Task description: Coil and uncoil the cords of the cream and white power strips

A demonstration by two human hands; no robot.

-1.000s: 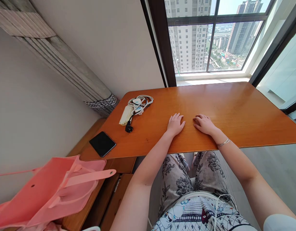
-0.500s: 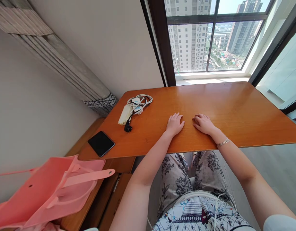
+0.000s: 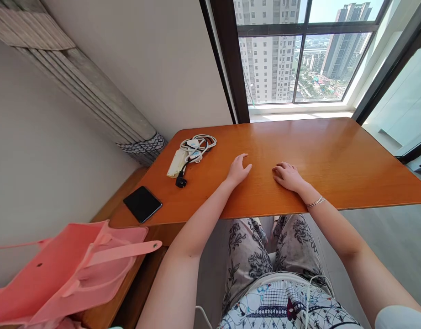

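Note:
My left hand (image 3: pixel 239 169) is over the middle of the orange-brown wooden table (image 3: pixel 320 151), thumb apart from the fingers, nothing in it. To its right, my right hand (image 3: pixel 287 176) rests palm down on the tabletop with loosely spread fingers, also holding nothing. A coiled white cable (image 3: pixel 207 142) lies with a cream power strip (image 3: pixel 176 163) and a black plug (image 3: pixel 181 180) on the table's left part, left of my left hand. Nearer the left front corner is a black tablet or phone (image 3: pixel 142 204), lying flat.
An open pink bag (image 3: pixel 70 269) stands at the lower left, beside the table on a lower wooden surface. A grey curtain (image 3: pixel 94 100) hangs at the left wall. Behind the table is a dark-framed window (image 3: pixel 304 28). My legs are below the front edge.
My left hand has moved left and slightly away from me, and its thumb has spread from the fingers. My right hand has stayed nearly in place.

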